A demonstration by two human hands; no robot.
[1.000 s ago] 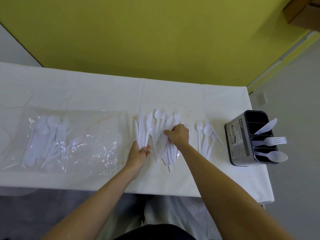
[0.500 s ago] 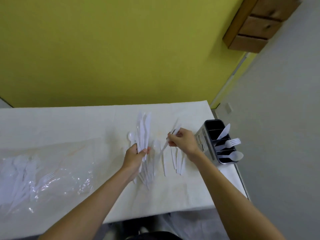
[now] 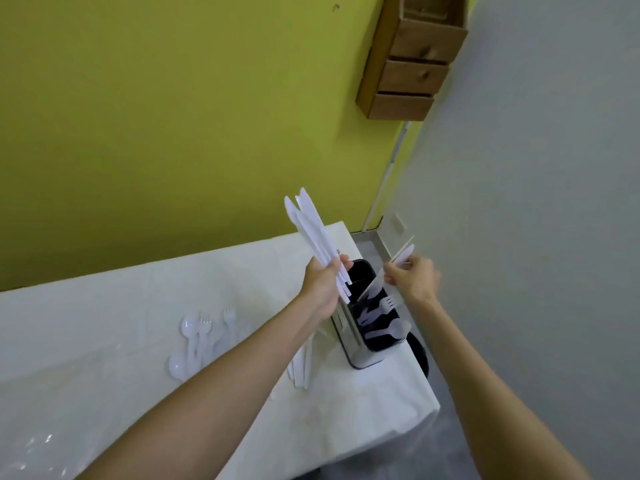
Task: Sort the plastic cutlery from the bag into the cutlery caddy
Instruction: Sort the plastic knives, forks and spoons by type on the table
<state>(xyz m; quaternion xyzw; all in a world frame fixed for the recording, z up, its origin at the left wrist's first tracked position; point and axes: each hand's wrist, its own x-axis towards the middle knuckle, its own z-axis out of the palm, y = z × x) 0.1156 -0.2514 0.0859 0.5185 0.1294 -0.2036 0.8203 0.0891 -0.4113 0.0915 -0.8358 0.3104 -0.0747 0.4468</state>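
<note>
- Gripping a fanned bundle of knives [image 3: 313, 230] in the left hand [image 3: 322, 285], blades up, above the cutlery caddy [image 3: 363, 355].
- Pinching a single white piece [image 3: 403, 254], blurred, in the right hand [image 3: 414, 278], over the caddy's far right side.
- Standing at the counter's [image 3: 104, 306] right edge, caddy with forks and a spoon inside.
- Lying mid-counter, loose spoons and forks [image 3: 197, 337]; at the near left corner, the bag [image 3: 34, 445].

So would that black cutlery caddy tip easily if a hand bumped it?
Possibly. The cutlery caddy looks tall and narrow, so a sideways knock might rock it. It holds only a few plastic pieces, so it is probably light. It stands close to the edge of the table, so a hard push could send it off.
</note>
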